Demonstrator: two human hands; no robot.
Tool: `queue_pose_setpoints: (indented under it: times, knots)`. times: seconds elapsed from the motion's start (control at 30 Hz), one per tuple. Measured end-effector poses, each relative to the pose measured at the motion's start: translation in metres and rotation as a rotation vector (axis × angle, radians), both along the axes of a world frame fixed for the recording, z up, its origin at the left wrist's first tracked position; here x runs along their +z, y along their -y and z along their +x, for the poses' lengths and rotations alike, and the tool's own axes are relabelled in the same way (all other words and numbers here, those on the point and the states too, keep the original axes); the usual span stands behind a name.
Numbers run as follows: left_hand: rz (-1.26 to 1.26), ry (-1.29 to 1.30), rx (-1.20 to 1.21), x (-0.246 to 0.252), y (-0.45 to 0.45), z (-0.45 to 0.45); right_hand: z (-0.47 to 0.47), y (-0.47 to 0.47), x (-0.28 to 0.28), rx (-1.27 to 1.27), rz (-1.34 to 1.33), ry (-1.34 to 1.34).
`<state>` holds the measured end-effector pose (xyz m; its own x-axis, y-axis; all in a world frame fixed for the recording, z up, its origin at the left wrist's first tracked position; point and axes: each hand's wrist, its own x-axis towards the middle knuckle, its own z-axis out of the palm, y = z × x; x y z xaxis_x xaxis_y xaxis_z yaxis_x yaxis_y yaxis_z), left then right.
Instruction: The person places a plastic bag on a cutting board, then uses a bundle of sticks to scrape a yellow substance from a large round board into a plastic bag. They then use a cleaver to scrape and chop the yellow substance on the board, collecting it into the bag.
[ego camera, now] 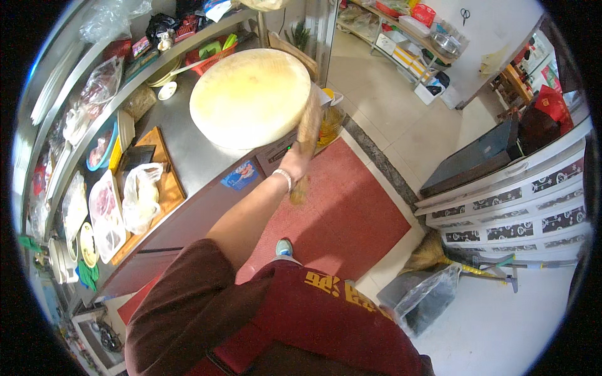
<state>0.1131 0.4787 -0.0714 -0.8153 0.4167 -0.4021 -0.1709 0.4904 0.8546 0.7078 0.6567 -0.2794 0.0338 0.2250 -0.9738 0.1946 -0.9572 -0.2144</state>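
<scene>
My left hand [294, 164] grips a long, thick wooden stick [310, 120], blurred along its length. It points away from me, past the right edge of a large, round, pale chopping block [251, 94], and its near end hangs over the red floor mat [348, 197]. I cannot tell whether stick and block touch. The block lies on a grey metal counter [188, 127]. A beaded bracelet circles my left wrist. My right hand is out of view.
A wooden cutting board [174, 181] at the left bears plastic bags and a white tray [106, 218] of meat. An oil jug [330, 123] stands beyond the stick. To the right are a black-topped cabinet [470, 160] and a lined bin [418, 301]; a shelf rack [409, 28] stands behind.
</scene>
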Motion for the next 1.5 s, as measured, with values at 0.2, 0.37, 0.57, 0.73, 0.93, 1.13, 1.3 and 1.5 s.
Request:
queue_pose_setpoints:
  times: [0.2, 0.37, 0.57, 0.73, 0.93, 1.13, 1.3, 1.5]
  knots:
    - [0.352, 0.279, -0.003, 0.029, -0.044, -0.003, -0.057, -0.006, -0.001, -0.273, -0.006, -0.124]
    - [0.461, 0.330, -0.477, -0.011, -0.083, -0.028, -0.112, -0.042, 0.016, -0.099, 0.041, -0.262]
    - [0.228, 0.208, -0.510, -0.047, -0.078, -0.101, -0.272, -0.043, 0.085, 0.540, 0.235, 0.060]
    - [0.229, -0.375, -0.446, 0.077, -0.015, -0.055, -0.325, -0.135, -0.009, 0.623, 0.157, 0.116]
    - [-0.143, -0.739, 0.576, 0.066, 0.117, -0.057, -0.459, -0.226, -0.032, 1.123, 0.415, 0.230]
    - [-0.327, -0.471, 0.983, 0.013, 0.183, -0.027, -0.598, -0.272, -0.047, 1.376, 0.754, 0.215]
    - [-0.436, -0.389, 0.953, -0.044, 0.208, -0.059, -0.676, -0.217, -0.008, 1.318, 1.047, 0.085]
    - [-0.586, -0.295, 0.923, -0.040, 0.206, -0.112, -0.702, -0.163, 0.050, 1.301, 0.967, -0.271]
